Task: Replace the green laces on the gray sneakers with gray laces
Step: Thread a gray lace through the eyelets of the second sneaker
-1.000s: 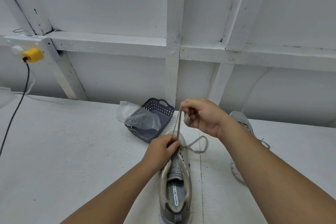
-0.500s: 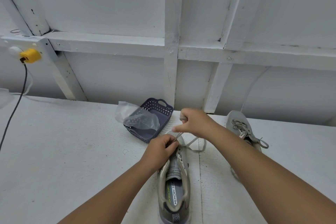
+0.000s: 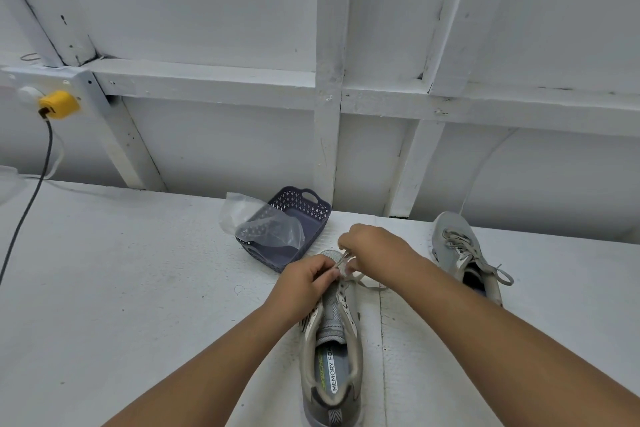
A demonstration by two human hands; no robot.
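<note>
A gray sneaker [image 3: 332, 350] lies on the white table with its toe pointing away from me. A gray lace [image 3: 370, 282] runs through its front eyelets, and a loop trails off to the right. My left hand [image 3: 304, 282] pinches the lace at the toe end of the shoe. My right hand [image 3: 372, 243] pinches the same lace just above and to the right, close to the shoe. A second gray sneaker [image 3: 464, 256] with gray laces lies at the right, apart from both hands.
A dark blue plastic basket [image 3: 313, 218] with a clear plastic bag [image 3: 263, 222] in it stands just behind the shoe. A black cable [image 3: 31, 204] hangs from a yellow plug [image 3: 59, 104] at the far left. A white wall rises behind the table.
My right hand has come down from a raised pull to just above the toe of the shoe. The taut lace has slackened. The left hand stays on the eyelets.
</note>
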